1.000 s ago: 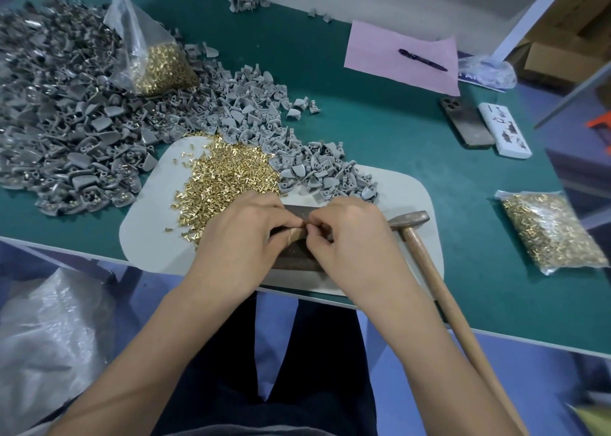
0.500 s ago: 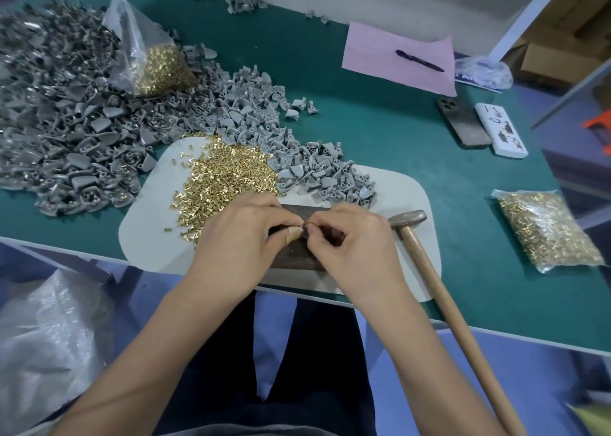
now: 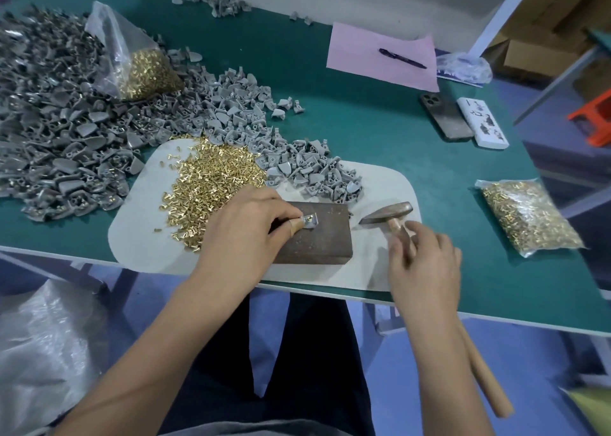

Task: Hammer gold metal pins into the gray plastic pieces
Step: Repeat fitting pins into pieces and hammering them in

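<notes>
My left hand (image 3: 244,230) pinches a small gray plastic piece (image 3: 311,221) with a gold pin standing in it, pressed onto the top of a dark brown block (image 3: 317,237). My right hand (image 3: 423,260) lies over the wooden handle of the hammer (image 3: 390,213), fingers curled loosely around it just below the metal head; the head rests on the white mat (image 3: 139,237). A heap of loose gold pins (image 3: 211,184) lies on the mat left of the block. Gray plastic pieces (image 3: 307,171) are piled behind it.
A large pile of gray pieces (image 3: 56,131) covers the green table's left side, with an open bag of pins (image 3: 145,68) on it. A sealed bag of pins (image 3: 525,217) lies right. Pink paper with a pen (image 3: 401,58), a phone (image 3: 446,116) and a white box (image 3: 482,123) sit behind.
My right hand left the gray piece and moved right onto the hammer handle. My left hand alone now holds the piece with its pin on the block.
</notes>
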Tool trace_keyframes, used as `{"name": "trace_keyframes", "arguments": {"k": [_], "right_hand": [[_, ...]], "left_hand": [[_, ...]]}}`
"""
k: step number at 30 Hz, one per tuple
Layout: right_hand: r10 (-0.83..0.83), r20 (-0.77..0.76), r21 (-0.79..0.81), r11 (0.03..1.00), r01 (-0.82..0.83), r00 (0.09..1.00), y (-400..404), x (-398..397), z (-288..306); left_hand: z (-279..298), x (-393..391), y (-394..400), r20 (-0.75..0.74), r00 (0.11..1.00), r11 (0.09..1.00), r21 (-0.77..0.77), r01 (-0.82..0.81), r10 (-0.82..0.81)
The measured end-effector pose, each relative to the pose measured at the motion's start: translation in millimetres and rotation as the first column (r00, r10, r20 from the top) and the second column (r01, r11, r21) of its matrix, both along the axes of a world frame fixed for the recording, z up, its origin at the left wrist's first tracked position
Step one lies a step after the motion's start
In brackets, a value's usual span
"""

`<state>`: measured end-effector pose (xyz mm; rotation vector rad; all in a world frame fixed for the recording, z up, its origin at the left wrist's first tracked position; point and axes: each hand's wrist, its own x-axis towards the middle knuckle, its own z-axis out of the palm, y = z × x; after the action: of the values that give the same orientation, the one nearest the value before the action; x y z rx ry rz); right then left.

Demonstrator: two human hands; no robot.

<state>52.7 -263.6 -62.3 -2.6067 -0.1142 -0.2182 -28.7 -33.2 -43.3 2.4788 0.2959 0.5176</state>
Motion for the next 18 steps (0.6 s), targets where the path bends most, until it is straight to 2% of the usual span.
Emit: {"name": "trace_keyframes", "arguments": {"k": [2, 6, 7, 10, 13, 18], "right_hand": [[0.079, -0.096, -0.070, 0.994, -0.086, 0.992, -10, 4, 0], [0.120, -0.116, -0.142, 0.980, -0.136, 0.986, -17, 12, 15], [0.134, -0.111, -0.100, 0.984, -0.146, 0.985, -20, 11, 20], [0.250, -0.090, 0.174, 0.957, -0.232, 0.964, -20, 4, 36], [0.374, -0.086, 0.274, 0.900, -0.339, 0.923, -5, -5, 52], [0.534, -0.128, 0.018, 0.844, -0.536, 0.836, 21, -18, 61]], "left_hand": [[-1, 2, 0, -0.001, 1.000, 1.000, -0.007, -0.002, 0.002], [-1, 3, 1, -0.006, 1.000, 1.000, 0.011, 0.003, -0.003], [0, 3, 0, -0.008, 1.000, 1.000, 0.027, 0.007, -0.007], [5, 4, 2, -0.017, 1.000, 0.990, 0.141, 0.016, -0.013], [9, 4, 3, -0.029, 1.000, 0.979, 0.206, 0.014, -0.009], [6, 3, 6, -0.036, 0.999, 0.990, 0.142, 0.011, -0.006]]}}
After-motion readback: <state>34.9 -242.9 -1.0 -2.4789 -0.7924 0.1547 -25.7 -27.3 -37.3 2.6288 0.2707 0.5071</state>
